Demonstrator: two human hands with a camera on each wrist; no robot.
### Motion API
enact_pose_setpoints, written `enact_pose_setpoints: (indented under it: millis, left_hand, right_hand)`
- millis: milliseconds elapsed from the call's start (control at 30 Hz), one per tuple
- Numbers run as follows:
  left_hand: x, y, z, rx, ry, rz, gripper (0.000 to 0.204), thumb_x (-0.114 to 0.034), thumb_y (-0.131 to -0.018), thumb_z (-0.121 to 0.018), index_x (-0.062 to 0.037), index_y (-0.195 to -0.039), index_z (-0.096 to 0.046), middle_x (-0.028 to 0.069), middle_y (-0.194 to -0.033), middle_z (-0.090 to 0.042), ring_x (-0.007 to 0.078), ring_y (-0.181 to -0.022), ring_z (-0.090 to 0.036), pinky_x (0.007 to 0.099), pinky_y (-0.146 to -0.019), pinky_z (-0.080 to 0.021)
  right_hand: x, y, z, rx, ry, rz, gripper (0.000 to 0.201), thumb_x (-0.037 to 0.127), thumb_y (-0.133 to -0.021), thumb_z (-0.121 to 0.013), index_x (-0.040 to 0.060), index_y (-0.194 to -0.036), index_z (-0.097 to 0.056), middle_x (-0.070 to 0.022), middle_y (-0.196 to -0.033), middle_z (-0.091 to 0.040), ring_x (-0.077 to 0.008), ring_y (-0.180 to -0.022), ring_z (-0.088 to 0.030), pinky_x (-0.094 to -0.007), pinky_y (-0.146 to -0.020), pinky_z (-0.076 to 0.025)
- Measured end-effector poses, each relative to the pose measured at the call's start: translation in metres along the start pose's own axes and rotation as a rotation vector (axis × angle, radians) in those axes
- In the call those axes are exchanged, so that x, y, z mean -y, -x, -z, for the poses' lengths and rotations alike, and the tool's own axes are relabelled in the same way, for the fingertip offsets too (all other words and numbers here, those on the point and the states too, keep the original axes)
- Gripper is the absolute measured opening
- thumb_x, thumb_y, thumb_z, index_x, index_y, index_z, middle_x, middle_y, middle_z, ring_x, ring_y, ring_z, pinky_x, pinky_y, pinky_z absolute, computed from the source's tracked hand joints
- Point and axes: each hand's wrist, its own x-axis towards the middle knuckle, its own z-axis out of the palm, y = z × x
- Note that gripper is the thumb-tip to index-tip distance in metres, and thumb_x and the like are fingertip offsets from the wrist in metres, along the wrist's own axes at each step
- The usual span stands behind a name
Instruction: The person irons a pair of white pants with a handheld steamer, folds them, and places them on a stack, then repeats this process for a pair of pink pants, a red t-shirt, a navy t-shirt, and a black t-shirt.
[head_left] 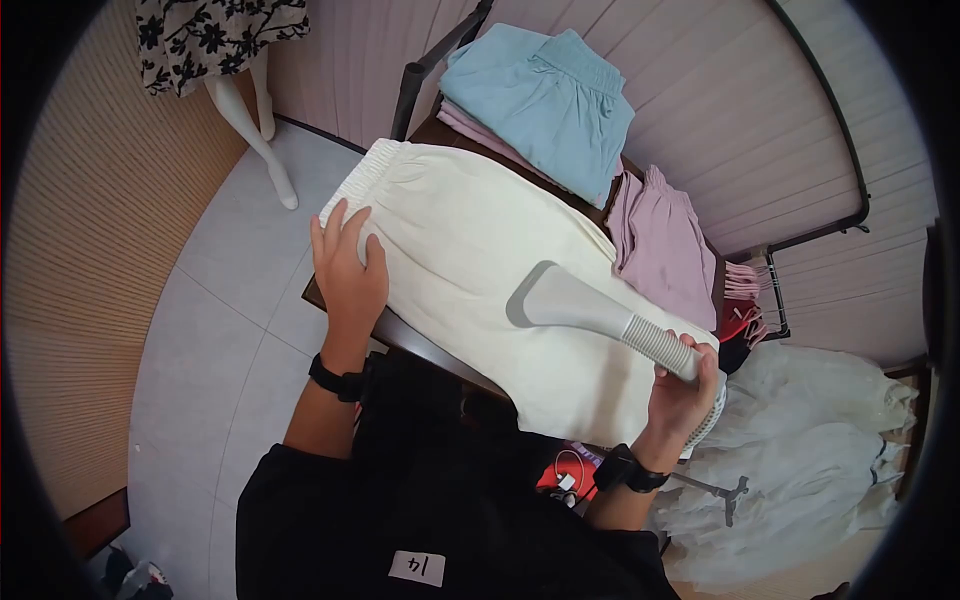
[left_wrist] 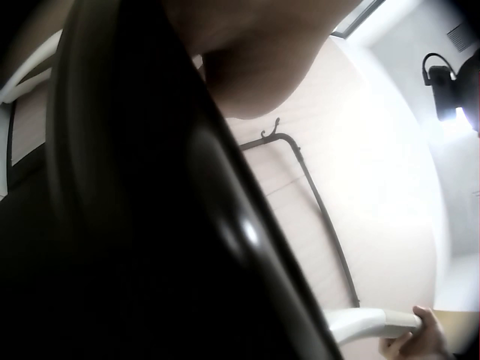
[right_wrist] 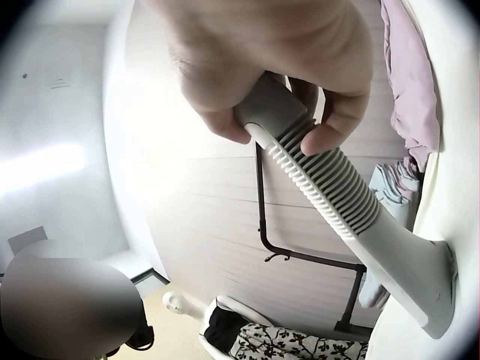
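Cream trousers (head_left: 460, 220) with a gathered elastic waistband (head_left: 365, 180) lie spread over a dark table (head_left: 430, 345). My left hand (head_left: 350, 275) rests on them just below the waistband, fingers spread. In my right hand (head_left: 685, 395) I grip the ribbed handle of a pale grey garment steamer head (head_left: 575, 302). Its wide end points left, down against the middle of the cloth. The right wrist view shows my fingers and thumb curled round the handle (right_wrist: 322, 176), with the steamer's flat face at the fabric. A ribbed hose (head_left: 712, 415) hangs below that hand.
Behind the trousers sit folded light blue trousers (head_left: 545, 110) and folded pink clothes (head_left: 665, 240). A black rail (head_left: 860, 160) runs along the curtained wall. White tulle dresses (head_left: 800, 450) fill the right, and a mannequin's legs (head_left: 245, 130) stand at upper left.
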Motion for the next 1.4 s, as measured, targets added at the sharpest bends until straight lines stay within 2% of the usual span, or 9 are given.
enact_pose_setpoints:
  millis: [400,533,667,933,1067,1133,1200,1267,1400]
  left_hand:
    - [-0.006,0.000,0.002,0.103,-0.150,-0.133,0.031,0.001,-0.083,-0.055,-0.0042,-0.112,-0.066,0.0170,-0.135,-0.052,0.0496,-0.129,-0.037,0.0539,-0.110,-0.030]
    - [-0.003,0.000,0.002,0.108,-0.171,-0.127,0.034,0.004,-0.084,-0.052,-0.0034,-0.114,-0.066,0.0177,-0.137,-0.051,0.0496,-0.130,-0.036,0.0523,-0.111,-0.031]
    - [-0.003,0.002,-0.002,0.115,-0.165,-0.095,0.036,0.005,-0.084,-0.050,-0.0031,-0.115,-0.066,0.0181,-0.137,-0.051,0.0497,-0.132,-0.036,0.0518,-0.110,-0.031]
    - [-0.004,-0.003,0.000,0.120,-0.152,-0.017,0.041,-0.004,-0.083,-0.056,-0.0036,-0.124,-0.060,0.0218,-0.139,-0.047,0.0457,-0.132,-0.038,0.0486,-0.111,-0.031]
    - [0.009,-0.013,0.000,0.113,-0.006,0.024,0.048,-0.009,-0.085,-0.060,-0.0009,-0.131,-0.052,0.0239,-0.137,-0.048,0.0392,-0.132,-0.042,0.0434,-0.110,-0.033]
    - [0.022,-0.025,0.004,0.132,0.260,0.303,0.053,-0.013,-0.087,-0.063,0.0036,-0.134,-0.046,0.0245,-0.135,-0.049,0.0332,-0.129,-0.046,0.0388,-0.108,-0.035]
    - [0.009,-0.040,0.016,0.148,0.158,0.327,0.050,-0.013,-0.089,-0.064,0.0057,-0.132,-0.046,0.0208,-0.124,-0.056,0.0257,-0.115,-0.054,0.0348,-0.100,-0.041]
    - [0.027,-0.054,0.023,0.370,0.487,0.597,0.048,-0.010,-0.089,-0.065,0.0042,-0.131,-0.048,0.0160,-0.110,-0.062,0.0199,-0.099,-0.059,0.0314,-0.089,-0.046]
    - [0.030,-0.058,0.024,0.248,0.528,0.484,0.041,-0.002,-0.088,-0.064,0.0038,-0.126,-0.052,0.0128,-0.105,-0.063,0.0168,-0.092,-0.060,0.0273,-0.082,-0.047]
  right_hand:
    - [-0.072,0.031,-0.097,0.293,-0.162,-0.154,0.029,0.010,-0.091,-0.063,0.0057,-0.116,-0.049,-0.0170,-0.124,-0.056,-0.0354,-0.124,-0.052,-0.0403,-0.085,-0.057]
    - [-0.061,0.019,-0.073,0.234,-0.072,-0.087,0.027,0.010,-0.091,-0.064,0.0055,-0.115,-0.051,-0.0160,-0.122,-0.059,-0.0338,-0.121,-0.054,-0.0393,-0.086,-0.054]
    - [-0.023,0.003,0.002,-0.197,0.151,0.096,0.027,0.028,-0.097,-0.058,0.0107,-0.118,-0.055,-0.0117,-0.125,-0.060,-0.0225,-0.114,-0.058,-0.0343,-0.080,-0.052]
    - [0.056,0.034,0.107,-0.451,0.088,0.268,0.023,0.023,-0.093,-0.057,0.0010,-0.097,-0.061,-0.0156,-0.102,-0.067,-0.0295,-0.104,-0.062,-0.0436,-0.096,-0.048]
    - [0.048,0.038,0.100,-0.348,0.092,0.265,0.024,0.025,-0.095,-0.056,0.0021,-0.102,-0.059,-0.0154,-0.105,-0.066,-0.0310,-0.108,-0.060,-0.0450,-0.105,-0.042]
    - [0.030,0.035,0.077,-0.203,0.102,0.228,0.024,0.024,-0.096,-0.056,0.0029,-0.109,-0.056,-0.0161,-0.112,-0.064,-0.0325,-0.114,-0.057,-0.0466,-0.106,-0.040]
    - [0.010,0.035,0.054,-0.107,0.110,0.178,0.028,0.027,-0.095,-0.058,0.0059,-0.113,-0.055,-0.0141,-0.118,-0.061,-0.0325,-0.121,-0.053,-0.0470,-0.105,-0.041]
    - [-0.005,0.036,0.027,-0.087,0.080,0.140,0.027,0.024,-0.094,-0.061,0.0068,-0.114,-0.054,-0.0132,-0.120,-0.060,-0.0331,-0.124,-0.052,-0.0476,-0.105,-0.041]
    - [-0.017,0.035,-0.007,0.009,0.020,0.043,0.027,0.018,-0.092,-0.062,0.0053,-0.113,-0.052,-0.0161,-0.120,-0.060,-0.0341,-0.121,-0.053,-0.0472,-0.106,-0.040]
